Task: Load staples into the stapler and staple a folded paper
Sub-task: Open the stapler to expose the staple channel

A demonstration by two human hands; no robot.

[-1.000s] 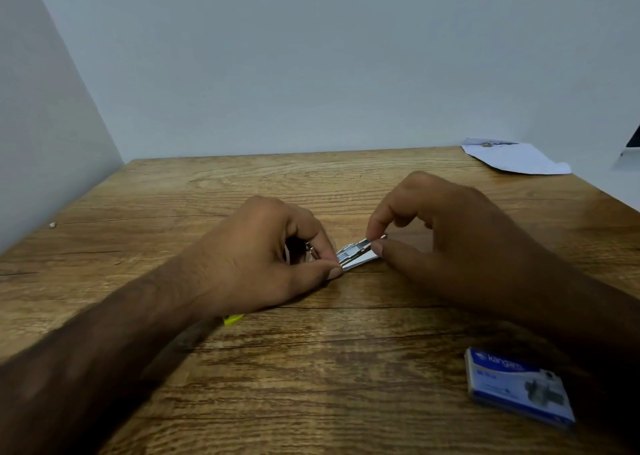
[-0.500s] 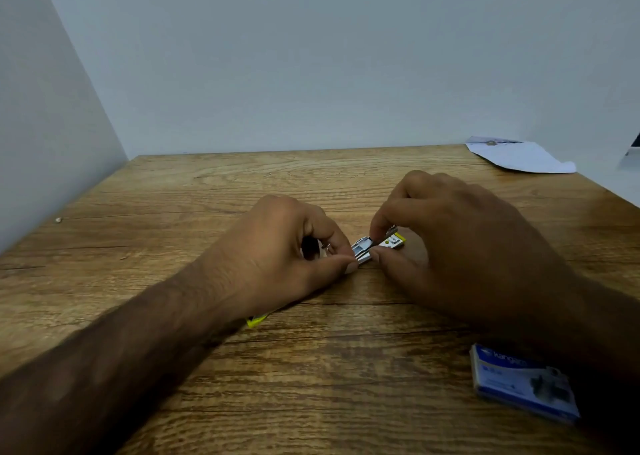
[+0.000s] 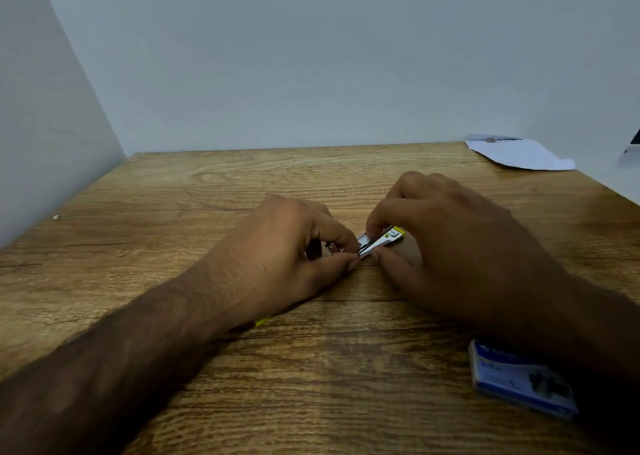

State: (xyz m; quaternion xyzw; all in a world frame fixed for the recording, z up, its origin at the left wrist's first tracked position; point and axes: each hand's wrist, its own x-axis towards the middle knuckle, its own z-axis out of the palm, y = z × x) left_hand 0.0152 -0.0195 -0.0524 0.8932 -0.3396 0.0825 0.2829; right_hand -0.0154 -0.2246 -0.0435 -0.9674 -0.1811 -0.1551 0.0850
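**A:** Both hands meet at the middle of the table (image 3: 242,184). The stapler (image 3: 379,242) lies between them, low over the wood, with its yellow tip pointing toward 2 o'clock.

**B:** The left hand (image 3: 287,253) pinches the bare metal end, thumb below and forefinger above. The right hand (image 3: 450,246) curls thumb and forefinger round the yellow-tipped end. Nothing is wide here; both hands are narrowed right down on that little tool.

**A:** Is there a strip of staples in the channel?

**B:** I cannot tell, because the fingers cover it. My read is that this is the loading step, with the tray being worked along its rail. To do it well, the left hand should act as the anchor and hold the body dead steady. The right hand should move straight along the line of the rail, never across it.

**A:** So a sideways shove is the danger?

**B:** I'd say so. It could jam the tray or buckle a strip. Light pressure is best, with the fingertips clear of the spring end, and the push should stop once the tray seats.

**A:** And the supplies?

**B:** The box of staples (image 3: 519,378) sits at 5 o'clock, close by the right forearm and well apart from the stapler. The paper (image 3: 516,154) lies in the far corner at 1 o'clock with no hand on it, so the stapling is not yet done.

**A:** There's a yellow bit (image 3: 262,321) peeking out under the left wrist at 7 o'clock.

**B:** It's too hidden to name.
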